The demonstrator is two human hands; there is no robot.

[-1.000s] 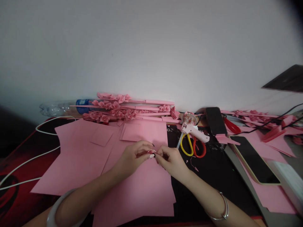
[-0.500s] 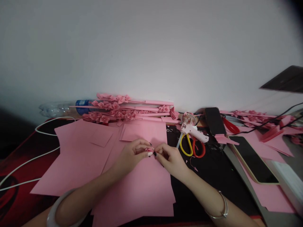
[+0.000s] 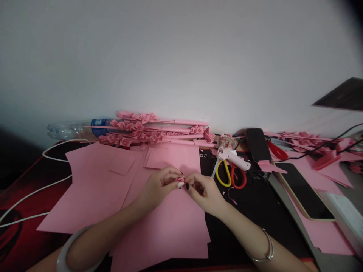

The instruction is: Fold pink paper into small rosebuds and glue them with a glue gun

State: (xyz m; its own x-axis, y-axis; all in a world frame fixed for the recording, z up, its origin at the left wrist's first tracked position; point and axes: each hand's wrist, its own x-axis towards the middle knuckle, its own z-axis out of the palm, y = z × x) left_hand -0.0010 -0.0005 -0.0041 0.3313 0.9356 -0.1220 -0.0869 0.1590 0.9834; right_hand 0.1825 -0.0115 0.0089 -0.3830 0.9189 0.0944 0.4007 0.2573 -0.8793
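Note:
A small pink paper flower [image 3: 179, 179] is pinched in the fingertips of my left hand [image 3: 160, 185], above the sheets of pink paper [image 3: 172, 230]. From the other side my right hand [image 3: 205, 190] meets it, thumb and forefinger closed at the flower's right edge. The fingers hide most of the flower. Under and beyond my hands lies a stack of smaller pink paper pieces [image 3: 157, 158]. Another large pink sheet [image 3: 93, 189] spreads to the left, a small square [image 3: 121, 164] on top of it.
Finished paper flower stems [image 3: 181, 130] lie along the wall beside a plastic bottle [image 3: 68, 129]. Right of my hands are a glue gun [image 3: 234, 158], scissors with yellow and red handles [image 3: 238, 179], a dark phone [image 3: 256, 145] and a larger phone [image 3: 304, 192]. A white cable [image 3: 31, 192] loops at left.
My right thumb and fingertips have shifted slightly at the flower's edge. The flower stays in nearly the same place between my hands, and everything else lies still.

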